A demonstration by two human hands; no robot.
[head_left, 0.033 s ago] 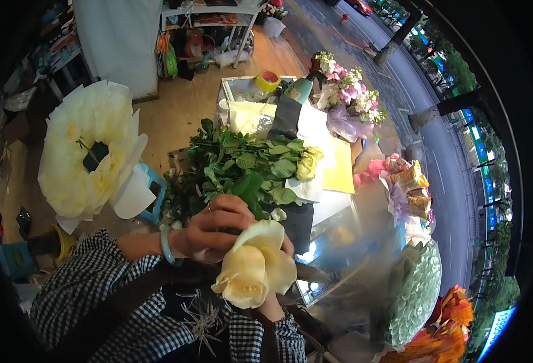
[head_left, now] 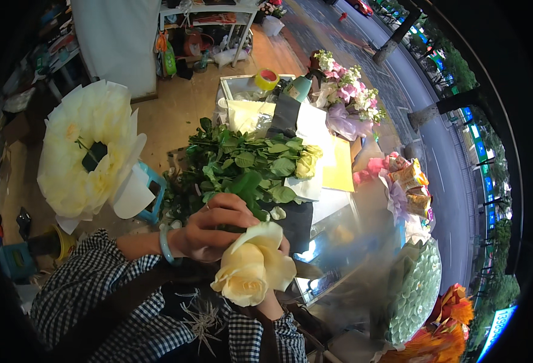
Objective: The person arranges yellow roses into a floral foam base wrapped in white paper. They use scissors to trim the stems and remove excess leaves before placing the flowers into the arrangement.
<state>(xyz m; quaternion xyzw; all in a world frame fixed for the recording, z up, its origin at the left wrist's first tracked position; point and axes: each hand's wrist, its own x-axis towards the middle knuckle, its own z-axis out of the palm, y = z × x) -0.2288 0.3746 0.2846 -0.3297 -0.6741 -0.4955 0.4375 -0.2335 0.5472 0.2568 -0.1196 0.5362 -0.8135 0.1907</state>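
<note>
A large cream rose point(head_left: 251, 269) is held close under the camera. My left hand point(head_left: 209, 227), a pale green bangle point(head_left: 165, 244) on its wrist, curls its fingers around the green stem just behind the bloom. My right hand point(head_left: 272, 302) comes up from below and grips the rose from underneath; the bloom hides most of it. Just beyond lies a pile of leafy rose stems point(head_left: 242, 166) with a cream bud point(head_left: 307, 162) at its right end, on black and white wrapping sheets.
A big cream paper-wrapped bouquet point(head_left: 88, 151) stands at the left by a blue stool point(head_left: 151, 187). On the table are a yellow tape roll point(head_left: 268, 78), a green spray bottle point(head_left: 300, 88), yellow paper point(head_left: 339, 166) and a pink-white bouquet point(head_left: 348, 91). More bouquets point(head_left: 418, 296) line the right edge.
</note>
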